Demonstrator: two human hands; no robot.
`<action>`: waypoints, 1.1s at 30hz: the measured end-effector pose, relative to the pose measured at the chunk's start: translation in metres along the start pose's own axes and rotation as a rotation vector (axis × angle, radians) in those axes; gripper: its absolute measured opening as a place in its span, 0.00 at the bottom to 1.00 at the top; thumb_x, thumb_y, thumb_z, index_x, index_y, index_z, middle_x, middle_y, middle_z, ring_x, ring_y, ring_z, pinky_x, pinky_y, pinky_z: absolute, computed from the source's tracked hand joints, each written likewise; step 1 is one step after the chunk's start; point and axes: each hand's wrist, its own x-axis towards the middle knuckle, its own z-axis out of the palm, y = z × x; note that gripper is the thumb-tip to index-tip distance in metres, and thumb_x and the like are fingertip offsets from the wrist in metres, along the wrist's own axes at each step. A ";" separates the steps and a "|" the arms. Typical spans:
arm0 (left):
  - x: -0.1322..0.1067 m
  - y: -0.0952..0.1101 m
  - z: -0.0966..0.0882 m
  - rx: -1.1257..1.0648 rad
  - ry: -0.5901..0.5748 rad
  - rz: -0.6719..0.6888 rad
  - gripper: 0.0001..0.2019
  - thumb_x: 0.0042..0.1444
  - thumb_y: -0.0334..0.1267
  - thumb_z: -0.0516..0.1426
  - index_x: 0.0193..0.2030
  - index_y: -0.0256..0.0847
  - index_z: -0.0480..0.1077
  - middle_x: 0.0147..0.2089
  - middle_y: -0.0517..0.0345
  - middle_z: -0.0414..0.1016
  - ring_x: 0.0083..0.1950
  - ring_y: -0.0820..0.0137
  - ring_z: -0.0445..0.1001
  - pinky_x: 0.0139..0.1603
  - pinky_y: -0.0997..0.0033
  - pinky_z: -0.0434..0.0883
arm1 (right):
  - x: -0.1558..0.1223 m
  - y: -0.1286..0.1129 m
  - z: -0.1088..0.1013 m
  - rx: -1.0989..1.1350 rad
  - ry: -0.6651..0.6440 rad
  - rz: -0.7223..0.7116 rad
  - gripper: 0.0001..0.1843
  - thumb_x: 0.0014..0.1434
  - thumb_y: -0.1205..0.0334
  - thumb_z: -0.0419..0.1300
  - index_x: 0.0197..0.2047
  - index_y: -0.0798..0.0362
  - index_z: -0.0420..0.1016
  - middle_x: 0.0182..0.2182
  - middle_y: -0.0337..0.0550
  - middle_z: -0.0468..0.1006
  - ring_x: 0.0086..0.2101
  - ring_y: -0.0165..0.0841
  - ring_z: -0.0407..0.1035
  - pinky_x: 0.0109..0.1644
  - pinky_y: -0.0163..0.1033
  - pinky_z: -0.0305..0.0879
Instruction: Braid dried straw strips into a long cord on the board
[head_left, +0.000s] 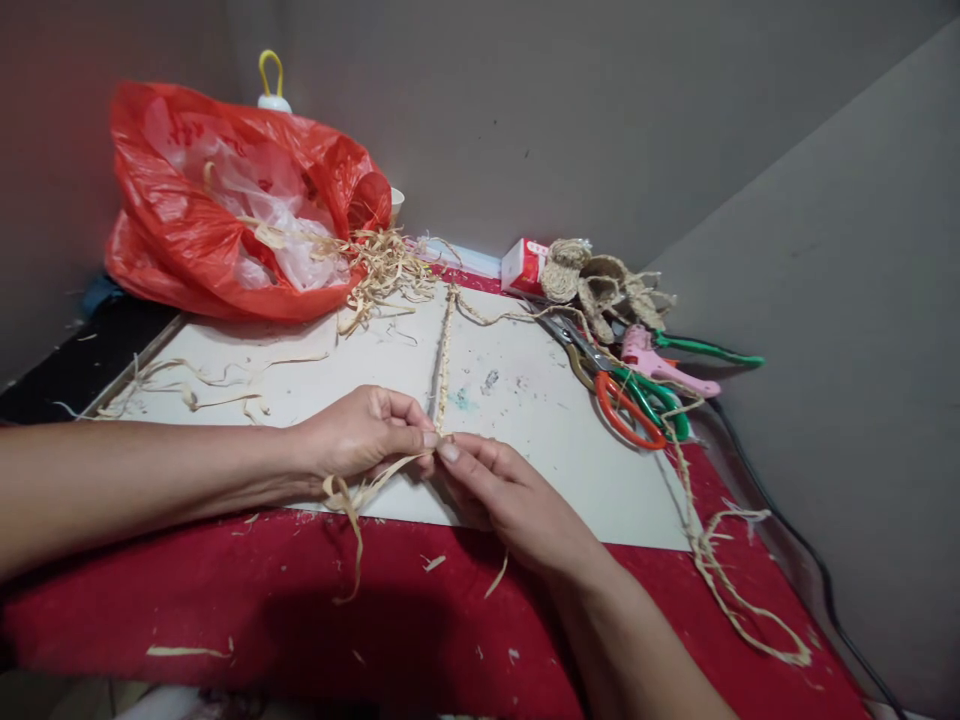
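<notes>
Fibre strips (346, 500): loose, straw-like, trailing from your fingertips toward eight o'clock, curling below your left wrist.
Left hand (369, 432): comes in from nine o'clock, thumb and finger in a narrow pinch on the braid's near end.
Braid (445, 362): runs from your fingertips toward twelve o'clock, long axis almost straight away from you over the white board (551, 425); your hands meet at its near end, neither clearly nearer.
Right hand (504, 478): comes in from five o'clock, thumb and fingers nearly together at the same spot.
Orange-handled scissors (604, 386): two o'clock from your right hand, well apart.
Pinch point: your thumbs hide the crossing; you cannot tell how many strips each hand grips.
Far end: too small to tell whether anything fastens it.
</notes>
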 end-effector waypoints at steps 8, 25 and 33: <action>-0.001 -0.001 0.000 0.071 0.009 0.188 0.08 0.50 0.38 0.61 0.30 0.34 0.68 0.27 0.55 0.75 0.29 0.73 0.73 0.34 0.72 0.68 | 0.006 0.002 -0.002 0.427 -0.165 0.057 0.14 0.60 0.55 0.58 0.27 0.55 0.67 0.15 0.26 0.49 0.16 0.21 0.36 0.17 0.29 0.33; -0.005 0.003 0.000 0.331 0.011 0.345 0.07 0.56 0.35 0.55 0.30 0.35 0.70 0.29 0.56 0.75 0.32 0.73 0.71 0.39 0.73 0.68 | 0.008 0.003 0.015 0.676 -0.028 0.058 0.12 0.54 0.60 0.62 0.24 0.57 0.70 0.12 0.24 0.46 0.14 0.18 0.36 0.14 0.26 0.35; -0.004 0.005 -0.004 0.627 0.066 0.407 0.10 0.54 0.29 0.52 0.38 0.36 0.74 0.33 0.57 0.74 0.35 0.73 0.71 0.38 0.76 0.67 | 0.006 0.004 0.019 0.616 0.175 0.058 0.10 0.53 0.60 0.62 0.26 0.58 0.73 0.11 0.23 0.45 0.13 0.18 0.34 0.13 0.26 0.34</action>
